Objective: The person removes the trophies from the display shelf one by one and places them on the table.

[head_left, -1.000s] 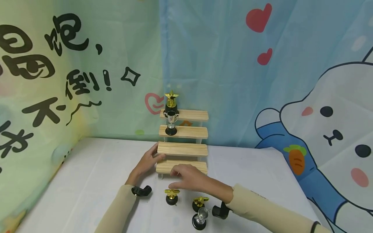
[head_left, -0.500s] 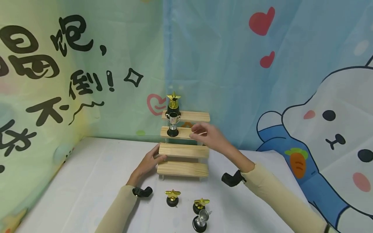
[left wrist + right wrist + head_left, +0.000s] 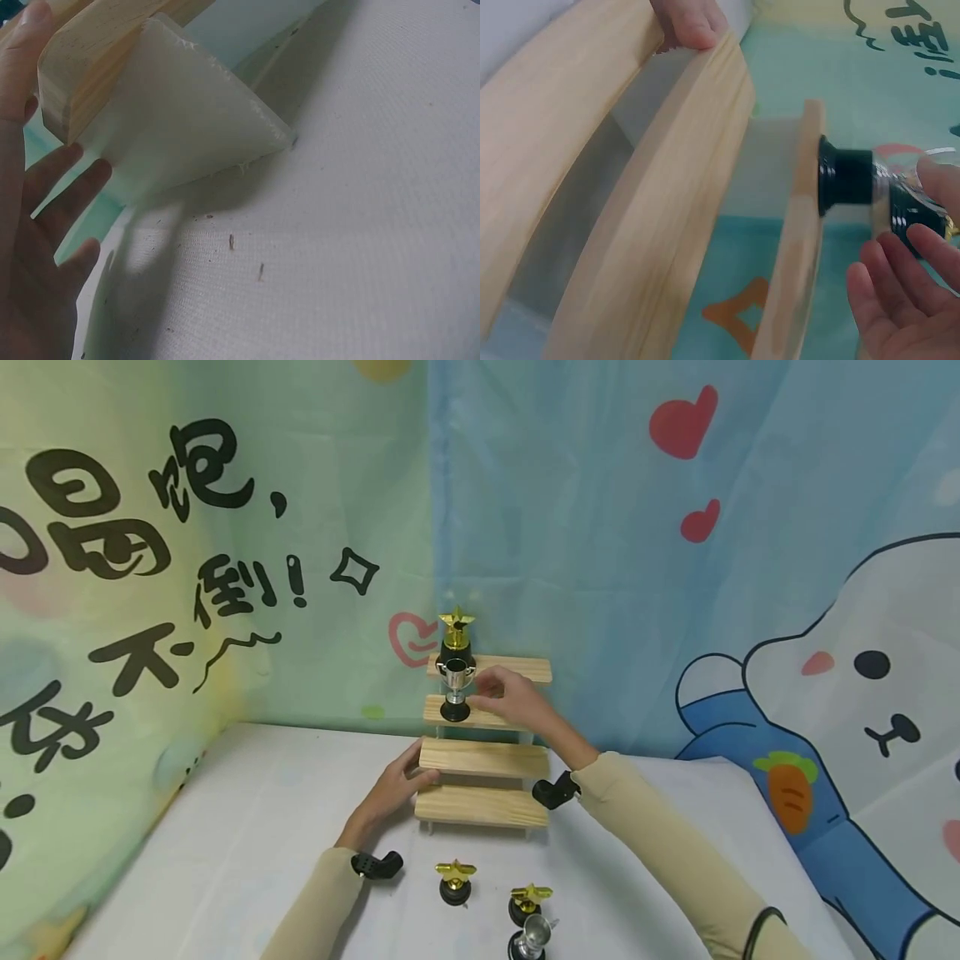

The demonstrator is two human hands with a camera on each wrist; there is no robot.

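Observation:
At the left end of a wooden tiered display stand (image 3: 487, 758), my left hand (image 3: 392, 791) holds a lower board between thumb and fingers. In the left wrist view its fingers (image 3: 86, 176) spread beside the board end and the whitish side panel (image 3: 199, 112). My right hand (image 3: 513, 697) is at the right of a silver trophy cup (image 3: 455, 675), which stands upright on the second tier from the top. In the right wrist view, thumb and fingers lie to either side of the cup with gaps around it. A gold star trophy (image 3: 456, 635) stands behind, on the top tier.
On the white tablecloth (image 3: 285, 802) before the stand are a small gold star trophy (image 3: 455, 883), another gold star trophy (image 3: 529, 902) and a silver cup (image 3: 534, 935). A printed fabric backdrop (image 3: 577, 552) hangs behind the table.
My right hand has risen from above the front trophies, passed the right side of the stand and moved left to the silver cup. My left hand stays at the stand's left end.

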